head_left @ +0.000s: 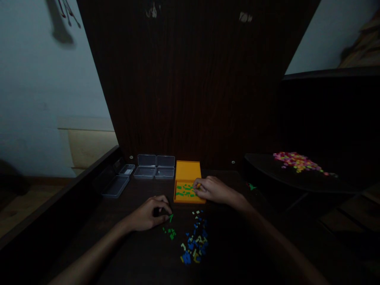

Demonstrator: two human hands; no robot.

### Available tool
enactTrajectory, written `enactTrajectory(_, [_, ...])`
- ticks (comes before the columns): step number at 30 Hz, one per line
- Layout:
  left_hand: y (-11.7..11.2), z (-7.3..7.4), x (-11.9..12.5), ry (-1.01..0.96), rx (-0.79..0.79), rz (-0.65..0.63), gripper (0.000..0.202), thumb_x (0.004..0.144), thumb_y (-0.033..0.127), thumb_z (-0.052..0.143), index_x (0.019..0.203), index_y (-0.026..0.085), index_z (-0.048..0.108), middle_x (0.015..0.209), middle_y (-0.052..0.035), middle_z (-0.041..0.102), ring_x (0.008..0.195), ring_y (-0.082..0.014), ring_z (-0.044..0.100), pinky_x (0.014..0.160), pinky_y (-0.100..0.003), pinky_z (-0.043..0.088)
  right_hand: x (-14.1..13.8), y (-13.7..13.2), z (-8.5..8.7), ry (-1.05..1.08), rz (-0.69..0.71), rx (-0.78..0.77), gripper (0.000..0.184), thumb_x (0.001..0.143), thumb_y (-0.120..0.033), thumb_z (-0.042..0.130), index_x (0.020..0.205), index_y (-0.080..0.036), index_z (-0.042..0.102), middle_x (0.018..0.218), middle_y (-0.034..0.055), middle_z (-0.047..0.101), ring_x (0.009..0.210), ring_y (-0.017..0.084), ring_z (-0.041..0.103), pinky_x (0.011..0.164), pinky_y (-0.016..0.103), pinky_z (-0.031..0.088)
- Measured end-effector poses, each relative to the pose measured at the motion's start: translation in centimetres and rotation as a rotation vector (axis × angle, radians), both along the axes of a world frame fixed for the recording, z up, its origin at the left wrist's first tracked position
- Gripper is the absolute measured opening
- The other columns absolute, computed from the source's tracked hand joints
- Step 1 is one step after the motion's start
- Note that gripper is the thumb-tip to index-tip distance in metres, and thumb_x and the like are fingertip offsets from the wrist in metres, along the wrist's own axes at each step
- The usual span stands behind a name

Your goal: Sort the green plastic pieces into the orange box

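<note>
An orange box [188,171] stands with its lid raised, and several small green pieces [187,189] lie in its tray. My right hand [212,189] is over the tray's right side, fingers pinched together; whatever is between the fingertips is too small to make out. My left hand [151,213] is on the dark table, thumb and forefinger closed on a small green brick piece [171,218]. Just below it lies a small group of loose green pieces [171,233]. To the right, blue, pale and yellow pieces [194,247] are spread in a loose pile.
Clear plastic boxes [145,171] with raised lids stand at the back left, and another clear box [116,186] is nearer the left side board [74,190]. A dark shelf [267,174] at the right carries a heap of pink and yellow bits [298,161].
</note>
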State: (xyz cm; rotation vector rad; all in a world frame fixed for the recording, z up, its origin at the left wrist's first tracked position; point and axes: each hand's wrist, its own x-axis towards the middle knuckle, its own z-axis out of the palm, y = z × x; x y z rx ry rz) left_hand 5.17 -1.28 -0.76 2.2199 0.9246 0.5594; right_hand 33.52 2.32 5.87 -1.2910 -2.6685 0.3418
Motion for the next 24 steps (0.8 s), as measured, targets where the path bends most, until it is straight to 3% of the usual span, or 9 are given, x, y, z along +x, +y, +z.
enactTrajectory(11, [-0.1, 0.0, 0.2, -0.002, 0.033, 0.009, 0.015, 0.082, 0.028, 0.065, 0.092, 0.018, 0.071, 0.093, -0.0043, 0.061, 0.085, -0.0158, 0.058, 0.075, -0.026, 0.045, 1.7, 2.3, -2.2, -0.033, -0.085, -0.021, 0.016, 0.087, -0.021, 0.055, 0.095, -0.017, 0.068, 0.075, 0.0024, 0.069, 0.066, 0.014, 0.061, 0.059, 0.022, 0.033])
enactTrajectory(24, [0.1, -0.4, 0.1, 0.020, 0.041, 0.008, 0.014, 0.084, 0.026, 0.063, 0.093, 0.019, 0.071, 0.092, -0.0040, 0.060, 0.083, -0.0155, 0.058, 0.076, -0.026, 0.045, 1.6, 2.4, -2.4, -0.107, -0.113, 0.010, 0.016, 0.089, -0.020, 0.054, 0.097, -0.018, 0.068, 0.088, 0.0044, 0.072, 0.078, 0.015, 0.065, 0.065, 0.023, 0.035])
